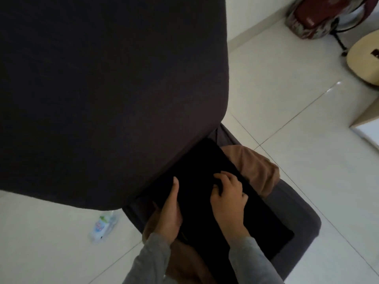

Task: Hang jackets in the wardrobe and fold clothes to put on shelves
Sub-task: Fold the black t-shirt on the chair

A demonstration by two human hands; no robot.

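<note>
Your folded black garment (213,193) lies on the dark sofa seat (295,210) under both hands, its long axis running up-left from your wrists. Your right hand (227,199) presses its middle, fingers curled; your left hand (169,212) flattens its near-left edge. Brown clothing (256,169) lies just beyond your right fingertips.

head view: steep downward look, close over hands, single view.
</note>
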